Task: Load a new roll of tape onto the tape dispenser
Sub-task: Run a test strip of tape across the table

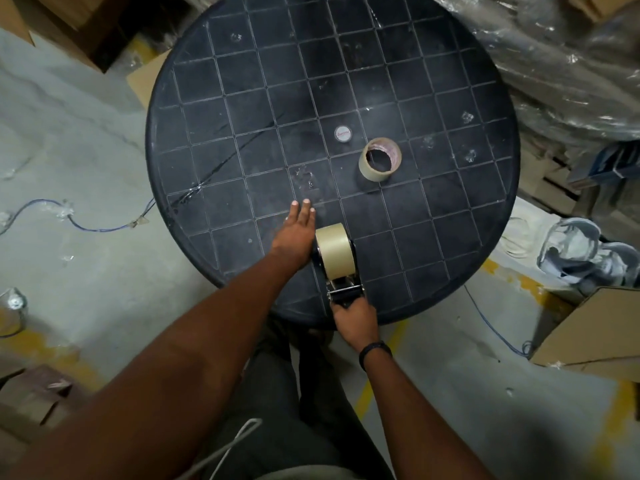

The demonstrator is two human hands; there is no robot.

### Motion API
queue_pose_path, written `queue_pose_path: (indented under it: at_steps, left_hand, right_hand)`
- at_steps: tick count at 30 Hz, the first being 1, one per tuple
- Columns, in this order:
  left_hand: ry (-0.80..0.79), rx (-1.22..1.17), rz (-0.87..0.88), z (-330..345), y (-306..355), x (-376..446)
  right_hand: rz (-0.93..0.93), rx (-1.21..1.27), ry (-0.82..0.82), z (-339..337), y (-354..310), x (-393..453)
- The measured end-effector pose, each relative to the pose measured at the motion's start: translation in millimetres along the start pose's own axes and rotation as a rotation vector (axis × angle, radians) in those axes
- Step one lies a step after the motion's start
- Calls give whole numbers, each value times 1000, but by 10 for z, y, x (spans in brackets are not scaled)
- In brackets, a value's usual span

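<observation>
Seating step: beige full tape roll (335, 249) sits on black handheld tape dispenser (341, 271) at round dark table's (207, 133) near edge. Left hand (297, 233) flat, released, pressing roll's left side; right hand (355, 318) clenched on handle. Next: thread tape end through roller.

Table (242, 98): we see a round dark top scored with a grid of pale lines, dusty and scuffed.
Cap (343, 134): small, round and white, lying near the table's centre.
Plastic sheeting (554, 64): we find it crumpled at upper right.
Cardboard box (595, 330): we see it on the floor at right.
Blue cable (86, 223): we follow it along the grey floor (69, 133) at left.
Wristband (375, 351): dark.
</observation>
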State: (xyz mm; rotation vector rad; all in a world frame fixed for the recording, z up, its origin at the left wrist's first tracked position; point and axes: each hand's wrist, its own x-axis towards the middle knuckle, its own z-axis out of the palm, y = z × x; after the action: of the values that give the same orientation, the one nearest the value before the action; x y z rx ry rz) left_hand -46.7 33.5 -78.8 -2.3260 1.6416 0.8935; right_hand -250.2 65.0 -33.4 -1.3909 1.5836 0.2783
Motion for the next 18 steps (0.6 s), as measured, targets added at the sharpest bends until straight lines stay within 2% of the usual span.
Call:
queue_pose_path:
  at_steps: [9,18]
  left_hand:
    - [2,-30,-70,202,220,-206]
    - [-101,-75,-46,211,458,-485]
  right_hand:
    - [25,-9,-38,-40,516,-298]
    - [37,-8,-42,-112,529,-366]
